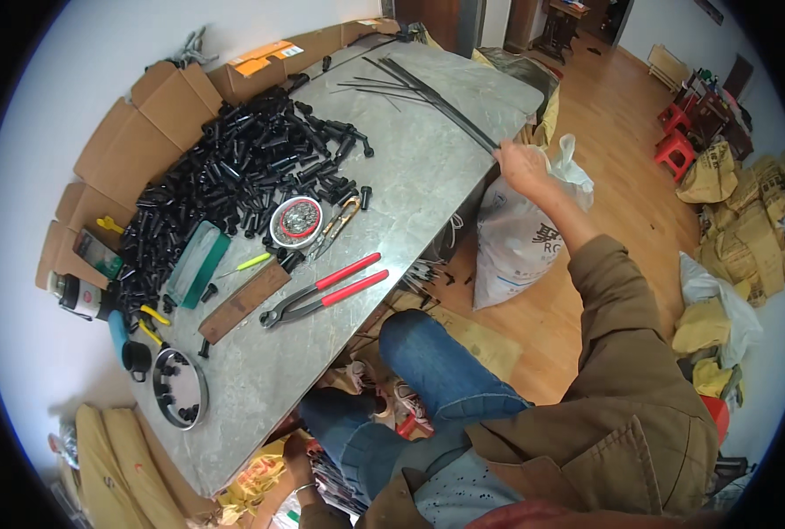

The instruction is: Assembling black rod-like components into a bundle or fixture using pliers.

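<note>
Grey table (260, 379); right fingers (508, 155) around black rods (450, 111); dark-lettered white sack (509, 238).

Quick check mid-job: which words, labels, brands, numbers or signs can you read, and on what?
White plastic sack: large dark characters and letters, partly readable; wording not copied here.
White-and-black flask: small red mark, too small to read.
Orange-and-white packet by the cardboard: print too small.
Brown sacks, far right: dark print, blurred.
Black strips in the right hand: no print visible.
</note>
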The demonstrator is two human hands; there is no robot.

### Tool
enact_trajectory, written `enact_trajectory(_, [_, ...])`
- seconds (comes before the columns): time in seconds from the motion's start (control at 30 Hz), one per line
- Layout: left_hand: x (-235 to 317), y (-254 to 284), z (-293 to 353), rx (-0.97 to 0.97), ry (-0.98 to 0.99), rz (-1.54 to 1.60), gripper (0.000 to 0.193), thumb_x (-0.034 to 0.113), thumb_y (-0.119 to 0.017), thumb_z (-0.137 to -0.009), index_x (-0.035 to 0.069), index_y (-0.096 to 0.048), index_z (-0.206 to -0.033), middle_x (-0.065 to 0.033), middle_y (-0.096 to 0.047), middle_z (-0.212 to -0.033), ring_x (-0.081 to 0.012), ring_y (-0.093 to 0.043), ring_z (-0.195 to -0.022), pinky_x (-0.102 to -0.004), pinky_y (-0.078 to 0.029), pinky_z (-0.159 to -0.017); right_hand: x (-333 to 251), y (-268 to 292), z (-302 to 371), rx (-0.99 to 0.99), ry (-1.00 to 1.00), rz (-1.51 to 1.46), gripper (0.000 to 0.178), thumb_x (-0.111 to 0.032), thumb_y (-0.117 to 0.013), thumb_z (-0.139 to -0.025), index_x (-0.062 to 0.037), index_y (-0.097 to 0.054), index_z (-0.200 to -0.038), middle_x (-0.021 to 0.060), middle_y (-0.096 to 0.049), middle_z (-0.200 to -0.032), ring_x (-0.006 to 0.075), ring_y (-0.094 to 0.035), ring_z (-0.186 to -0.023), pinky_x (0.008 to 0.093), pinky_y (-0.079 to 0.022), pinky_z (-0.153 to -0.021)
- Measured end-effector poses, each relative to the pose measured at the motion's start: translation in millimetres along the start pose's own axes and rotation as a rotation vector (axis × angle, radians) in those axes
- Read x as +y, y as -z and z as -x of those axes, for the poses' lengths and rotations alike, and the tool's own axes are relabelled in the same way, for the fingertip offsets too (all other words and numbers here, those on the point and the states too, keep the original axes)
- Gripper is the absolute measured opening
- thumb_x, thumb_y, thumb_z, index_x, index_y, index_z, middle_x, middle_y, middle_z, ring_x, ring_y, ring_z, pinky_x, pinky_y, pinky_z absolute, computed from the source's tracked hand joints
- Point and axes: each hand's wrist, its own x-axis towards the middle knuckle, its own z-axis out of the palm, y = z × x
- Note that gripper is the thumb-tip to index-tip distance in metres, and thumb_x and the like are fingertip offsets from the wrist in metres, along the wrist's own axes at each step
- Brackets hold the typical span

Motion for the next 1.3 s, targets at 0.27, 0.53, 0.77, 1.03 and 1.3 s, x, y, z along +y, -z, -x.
enact_trajectory(0.27, [171.4, -0.9, 83.6, -0.205, 0.001, -0.163, 0.037, 0.025, -0.060, -0.088, -0.004, -0.062, -0.111, -0.0125, -0.067, -0.093, -0.0207, -0.063, -0.081, -0.0307, -0.051, -0.065, 13.6, -12.8, 43.8, 0.046, 0.001, -0.314, 0.030, -0.028, -0.051, -0.090, 0.0011, -0.058, -0.094, 0.0268, -0.064, -0.091, 0.0425, -0.061, -0.091, 0.0512, -0.047, -0.076])
enact_trajectory(0.53, [132.0, -1.2, 104.1, -0.237, -0.163, -0.240, 0.035, 0.022, -0.061, -0.086, -0.004, -0.061, -0.110, -0.0200, -0.066, -0.101, -0.0280, -0.064, -0.093, -0.0348, -0.049, -0.081, 33.5, 21.4, 8.4, 0.036, 0.013, -0.436, 0.035, -0.028, -0.051, -0.088, 0.0039, -0.063, -0.093, 0.0267, -0.063, -0.098, 0.0428, -0.058, -0.098, 0.0489, -0.046, -0.084])
enact_trajectory(0.77, [126.5, -4.9, 106.0, -0.296, -0.092, -0.249, 0.041, 0.022, -0.061, -0.088, -0.004, -0.056, -0.118, -0.0182, -0.065, -0.105, -0.0232, -0.063, -0.092, -0.0320, -0.049, -0.080, -0.7, 10.3, -9.0, -0.056, -0.020, -0.286, 0.039, -0.033, -0.053, -0.087, 0.0024, -0.064, -0.098, 0.0229, -0.063, -0.107, 0.0389, -0.058, -0.104, 0.0466, -0.047, -0.085])
enact_trajectory(1.03, [157.3, -9.1, 117.8, -0.323, -0.094, -0.263, 0.040, 0.020, -0.060, -0.090, -0.004, -0.054, -0.122, -0.0157, -0.063, -0.105, -0.0199, -0.059, -0.092, -0.0295, -0.047, -0.080, 7.4, -37.7, 5.4, -0.009, 0.024, -0.251, 0.039, -0.035, -0.063, -0.077, 0.0028, -0.068, -0.085, 0.0255, -0.065, -0.084, 0.0393, -0.064, -0.086, 0.0467, -0.050, -0.075])
enact_trajectory(1.3, [201.9, -28.2, 111.1, -0.438, -0.118, -0.334, 0.039, 0.020, -0.058, -0.092, -0.003, -0.055, -0.123, -0.0148, -0.062, -0.112, -0.0205, -0.059, -0.101, -0.0296, -0.047, -0.086, 39.5, -32.0, -51.5, 0.051, 0.290, -0.157, 0.029, -0.026, -0.054, -0.084, -0.0012, -0.069, -0.087, 0.0221, -0.066, -0.086, 0.0394, -0.064, -0.084, 0.0453, -0.050, -0.074])
